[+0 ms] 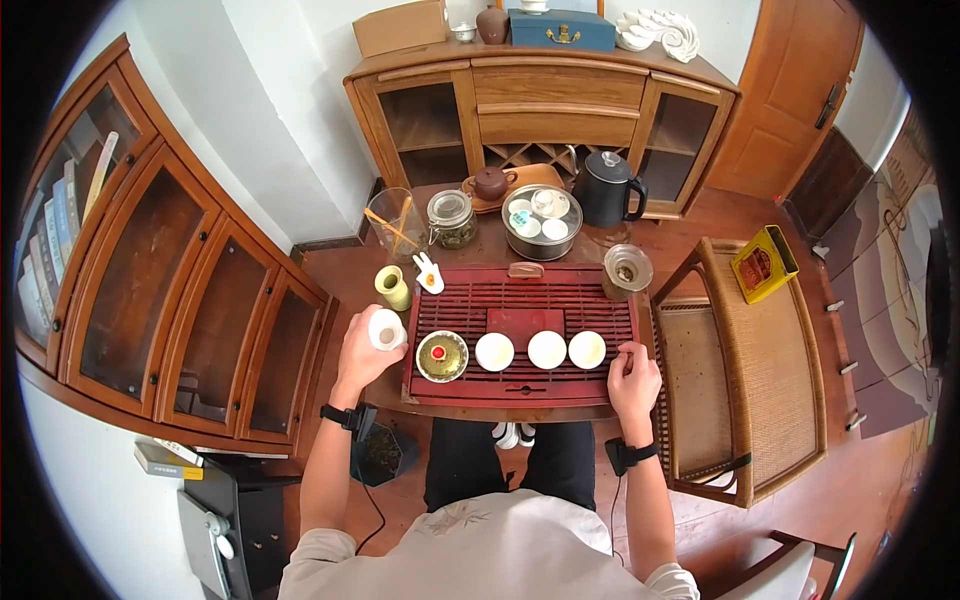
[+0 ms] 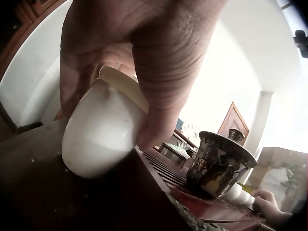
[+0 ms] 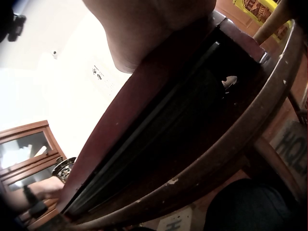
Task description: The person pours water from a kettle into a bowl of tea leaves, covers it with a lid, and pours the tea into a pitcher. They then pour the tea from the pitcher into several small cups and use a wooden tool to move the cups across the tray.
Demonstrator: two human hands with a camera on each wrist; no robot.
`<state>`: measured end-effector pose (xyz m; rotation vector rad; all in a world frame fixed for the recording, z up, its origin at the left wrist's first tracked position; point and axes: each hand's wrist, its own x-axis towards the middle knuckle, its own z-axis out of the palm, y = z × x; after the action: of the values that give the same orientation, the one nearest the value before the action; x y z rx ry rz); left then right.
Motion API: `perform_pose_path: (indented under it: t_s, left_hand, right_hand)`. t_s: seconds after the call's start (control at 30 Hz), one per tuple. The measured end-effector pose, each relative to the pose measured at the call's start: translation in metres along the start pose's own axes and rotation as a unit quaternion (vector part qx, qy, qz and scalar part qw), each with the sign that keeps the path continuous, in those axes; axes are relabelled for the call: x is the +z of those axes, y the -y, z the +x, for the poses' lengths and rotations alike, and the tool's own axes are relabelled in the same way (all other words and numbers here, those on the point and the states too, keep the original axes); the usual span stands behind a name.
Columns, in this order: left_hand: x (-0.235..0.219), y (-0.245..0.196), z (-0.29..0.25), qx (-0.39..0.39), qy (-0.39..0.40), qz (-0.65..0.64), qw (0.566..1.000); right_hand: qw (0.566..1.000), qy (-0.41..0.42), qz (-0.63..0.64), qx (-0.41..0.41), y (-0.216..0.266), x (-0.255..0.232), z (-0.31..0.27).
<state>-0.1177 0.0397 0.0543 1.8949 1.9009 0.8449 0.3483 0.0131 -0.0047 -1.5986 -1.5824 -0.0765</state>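
My left hand (image 1: pixel 362 352) grips a white ceramic pitcher (image 1: pixel 386 328) left of the red slatted tea tray (image 1: pixel 480 394). In the left wrist view the pitcher (image 2: pixel 98 132) leans, its rounded base close over the dark tabletop. Thumb and fingers wrap its upper part. Right beside it on the tray stands a patterned gaiwan (image 1: pixel 442 357) with a red-knobbed lid. Three white teacups (image 1: pixel 495 351) sit in a row farther right, holding pale liquid. My right hand (image 1: pixel 634 380) rests at the tray's right front corner, fingers loosely curled and holding nothing.
Beyond the left hand stand a green-yellow pot (image 1: pixel 392 287) and a white hand figurine (image 1: pixel 429 273). A glass jar (image 1: pixel 452 219), a round metal cup tin (image 1: pixel 541 240), a black kettle (image 1: pixel 607 190) and a glass strainer cup (image 1: pixel 627 272) line the back. A rattan stand (image 1: pixel 775 400) flanks the right.
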Motion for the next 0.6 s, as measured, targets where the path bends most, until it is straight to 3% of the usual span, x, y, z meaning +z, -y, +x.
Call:
perform_pose_path:
  t_s: [0.2, 0.6]
  left_hand:
    - [0.002, 0.005, 0.001, -0.011, 0.015, 0.010, 1.000]
    - [0.011, 0.007, -0.009, 0.001, -0.058, 0.055, 0.997]
  right_hand:
    - [1.000, 0.002, -0.006, 0.000, -0.001, 0.001, 0.000]
    - [1.000, 0.004, -0.007, 0.000, 0.000, -0.001, 0.000]
